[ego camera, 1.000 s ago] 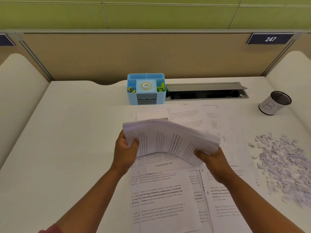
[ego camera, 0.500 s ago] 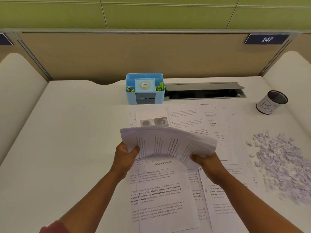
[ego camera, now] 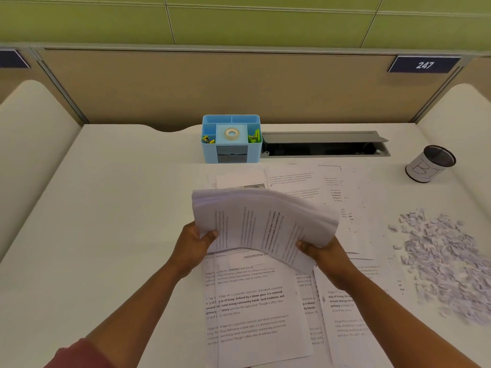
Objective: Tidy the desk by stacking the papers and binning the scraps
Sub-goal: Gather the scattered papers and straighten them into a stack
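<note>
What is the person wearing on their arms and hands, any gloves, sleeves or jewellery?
No gloves, rings or watch show on the left hand or the right hand. Both forearms are bare. A reddish-pink sleeve covers the left upper arm at the frame's bottom edge.

I am looking at an office cubicle. A tan partition (ego camera: 239, 86) closes off the desk's (ego camera: 114, 208) far edge, with a plate reading 247 (ego camera: 424, 65) near its right end. A blue organizer (ego camera: 231, 139) with tape stands at the far edge, beside a cable tray (ego camera: 324, 144). Printed papers (ego camera: 255, 309) cover the middle, and neighbouring desks curve in at both sides.
</note>
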Demonstrator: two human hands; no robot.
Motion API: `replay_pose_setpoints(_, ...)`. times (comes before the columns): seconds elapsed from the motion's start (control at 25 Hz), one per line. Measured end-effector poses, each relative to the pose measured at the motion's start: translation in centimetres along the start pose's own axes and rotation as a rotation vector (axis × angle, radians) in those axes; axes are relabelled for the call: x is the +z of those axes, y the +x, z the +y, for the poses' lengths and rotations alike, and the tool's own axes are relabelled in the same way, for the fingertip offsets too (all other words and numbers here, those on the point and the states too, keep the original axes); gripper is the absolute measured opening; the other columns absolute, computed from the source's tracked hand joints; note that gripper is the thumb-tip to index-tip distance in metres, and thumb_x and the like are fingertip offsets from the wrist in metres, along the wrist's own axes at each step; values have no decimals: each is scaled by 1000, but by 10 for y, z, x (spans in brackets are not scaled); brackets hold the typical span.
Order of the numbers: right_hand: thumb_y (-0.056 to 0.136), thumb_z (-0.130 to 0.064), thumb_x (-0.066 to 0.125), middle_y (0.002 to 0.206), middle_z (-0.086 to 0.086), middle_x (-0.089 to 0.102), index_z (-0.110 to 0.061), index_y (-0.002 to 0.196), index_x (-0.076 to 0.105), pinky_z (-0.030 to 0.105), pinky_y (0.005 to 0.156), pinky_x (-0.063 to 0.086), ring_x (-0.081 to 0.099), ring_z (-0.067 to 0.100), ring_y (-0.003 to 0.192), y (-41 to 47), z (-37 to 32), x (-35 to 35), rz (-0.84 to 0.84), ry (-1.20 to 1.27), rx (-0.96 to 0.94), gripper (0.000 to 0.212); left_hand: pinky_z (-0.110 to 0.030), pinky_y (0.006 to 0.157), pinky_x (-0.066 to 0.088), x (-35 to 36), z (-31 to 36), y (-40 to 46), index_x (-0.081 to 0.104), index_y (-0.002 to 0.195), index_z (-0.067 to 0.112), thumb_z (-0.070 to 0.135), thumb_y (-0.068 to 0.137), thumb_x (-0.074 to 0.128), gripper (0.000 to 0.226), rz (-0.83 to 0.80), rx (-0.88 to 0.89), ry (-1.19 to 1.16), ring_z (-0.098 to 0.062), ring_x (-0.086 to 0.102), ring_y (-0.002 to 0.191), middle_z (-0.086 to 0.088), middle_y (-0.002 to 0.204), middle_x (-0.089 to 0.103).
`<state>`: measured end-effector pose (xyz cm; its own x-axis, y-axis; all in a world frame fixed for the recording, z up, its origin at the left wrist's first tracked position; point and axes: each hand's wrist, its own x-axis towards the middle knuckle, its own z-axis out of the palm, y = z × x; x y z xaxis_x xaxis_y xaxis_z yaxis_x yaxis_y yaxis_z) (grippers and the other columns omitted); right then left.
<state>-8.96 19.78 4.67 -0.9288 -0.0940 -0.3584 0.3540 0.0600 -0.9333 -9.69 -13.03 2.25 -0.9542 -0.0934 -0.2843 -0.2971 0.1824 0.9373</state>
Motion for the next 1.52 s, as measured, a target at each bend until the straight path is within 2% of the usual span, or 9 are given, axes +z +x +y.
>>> replay_pose_setpoints(0.12,89,-7,73,108,9,75,-17,117,67,53,88,59,72,29,105,0,-17,-9,-11,-24,-9,30,-21,82,55,-10,23,2,69,110,29,9,95,68,25,-65,50,30,-6,72,98,16,101,77)
replay_pose_setpoints(0.24,88,0,69,106,13,75,-11,119,63,46,79,62,73,31,101,-7,-36,-23,-104,19,-14,33,-28,82,58,-19,45,-2,68,117,21,13,91,72,27,-184,34,21,-14,73,100,8,108,77)
replay_pose_setpoints(0.36,87,1,68,110,19,72,-9,120,63,56,85,59,71,38,104,-10,-39,-39,-132,67,16,35,-36,82,60,-15,56,-11,68,116,16,19,85,78,33,-189,-5,-44,-21,75,97,0,110,77)
replay_pose_setpoints(0.52,88,2,68,115,22,71,-8,120,64,63,92,54,68,42,109,-14,-25,-63,-40,190,84,34,-28,60,51,13,55,-23,62,86,17,53,59,93,55,-79,-197,-218,-19,71,78,-6,95,77)
replay_pose_setpoints(0.68,88,4,68,117,14,73,-9,123,63,58,95,54,69,36,111,-22,-9,-86,83,325,126,38,-27,63,52,71,56,-40,66,112,13,21,86,76,29,16,-280,-550,-20,67,83,-13,107,75)
replay_pose_setpoints(0.88,89,6,66,111,10,75,-13,115,66,51,87,59,72,31,104,-30,-3,-105,111,357,95,32,-29,63,56,147,68,-57,63,109,9,8,90,74,23,411,-332,-813,-21,70,82,-13,105,76)
replay_pose_setpoints(1.12,90,1,68,115,10,75,-10,122,63,58,93,56,71,31,107,-39,8,-107,112,420,81,34,-41,76,61,217,77,-87,60,129,11,6,96,64,33,220,-412,-896,-28,73,102,-14,115,75)
replay_pose_setpoints(1.32,93,-1,66,114,8,75,-15,121,63,57,89,58,72,30,105,-49,9,-92,80,486,92,31,-53,88,59,236,83,-89,57,133,15,3,100,57,36,233,-374,-958,-33,69,113,-14,121,72)
replay_pose_setpoints(1.52,91,-2,68,117,5,74,-18,124,60,57,90,58,72,27,106,-54,14,-86,-32,431,118,37,-52,86,60,233,83,-86,59,124,22,3,102,54,30,390,-316,-770,-27,72,105,-6,114,74)
